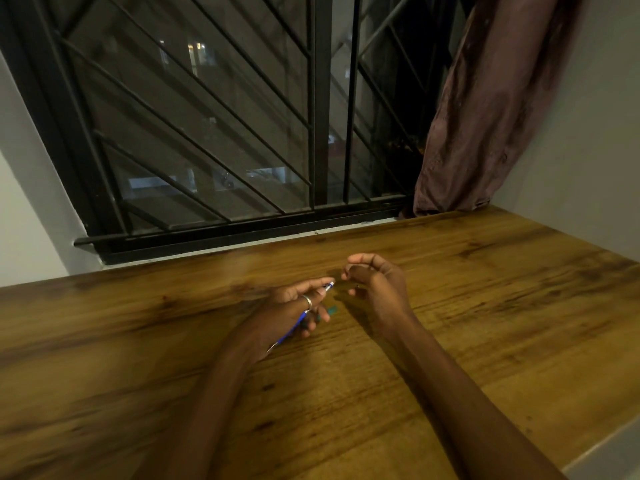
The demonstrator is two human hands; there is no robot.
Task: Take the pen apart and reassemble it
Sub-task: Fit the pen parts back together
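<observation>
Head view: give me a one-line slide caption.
Left hand grips a blue pen above a wooden table; curled right hand hovers near its tip.

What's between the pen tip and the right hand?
Nothing; the head view shows only bare table between the pen tip and the right hand.

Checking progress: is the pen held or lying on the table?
Held. The left hand grips the pen, whose white tip sticks out in front.

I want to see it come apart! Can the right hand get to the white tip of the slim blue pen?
Probably yes. The right hand hovers just beside the white tip of the slim blue pen, with nothing between them. The left hand grips only the barrel.
</observation>
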